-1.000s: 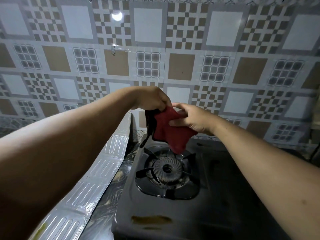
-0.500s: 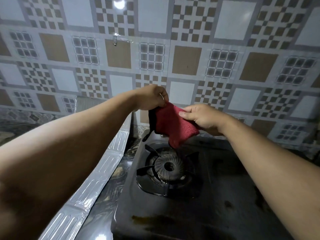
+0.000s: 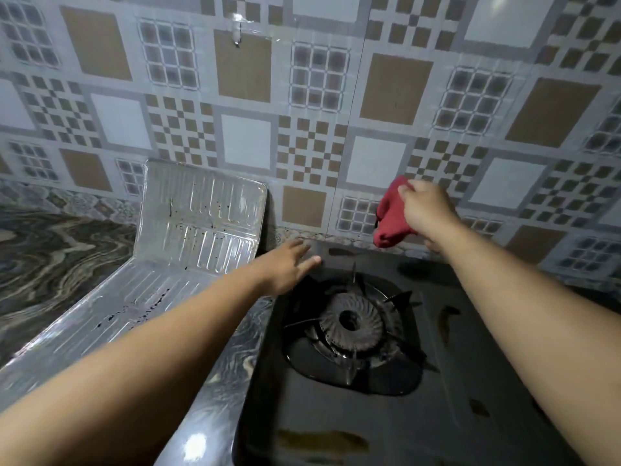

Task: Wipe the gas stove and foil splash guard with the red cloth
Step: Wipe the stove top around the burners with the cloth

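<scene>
Now your left hand [image 3: 285, 267] had released the red cloth [image 3: 391, 218], fingers loose; your right hand [image 3: 425, 210] alone gripped it above the unwiped gas stove [image 3: 336, 415].

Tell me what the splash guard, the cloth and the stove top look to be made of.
Splash guard: thin aluminium foil, shiny, embossed ribs, dark spatter.
Red cloth: soft fabric, matte, bunched and drooping.
Stove top: dark, smooth, probably painted metal or glass; faint sheen, brownish smears.
</scene>
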